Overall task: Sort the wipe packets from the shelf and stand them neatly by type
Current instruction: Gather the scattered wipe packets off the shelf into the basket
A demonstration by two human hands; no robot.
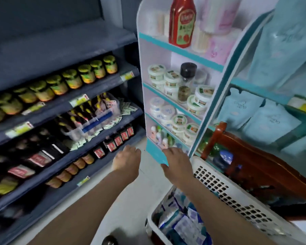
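Wipe packets (181, 227) well apart from fingers (175, 152)

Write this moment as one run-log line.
left hand: empty, outstretched | right hand: empty, by display stand | wipe packets: in white basket

A strip of floor (147, 190) between the shelving (99, 43) and the rack (141, 50) lay open. The left hand (126, 160) and right hand (177, 163) hung over it, empty, fingers relaxed. The right hand was just beside the rack's bottom front corner. Jars (72, 80) lined the shelving's front edges, and a bin (88, 124) sat at one shelf's front edge. On the rack, a ketchup bottle (182, 23) blocked the top tier's front edge, and a spice jar (185, 82) stood among tubs (171, 80) below. The basket (219, 188) was open-topped above packets (184, 225), with the right forearm across it. A chair (254, 156) closed off its far rim.
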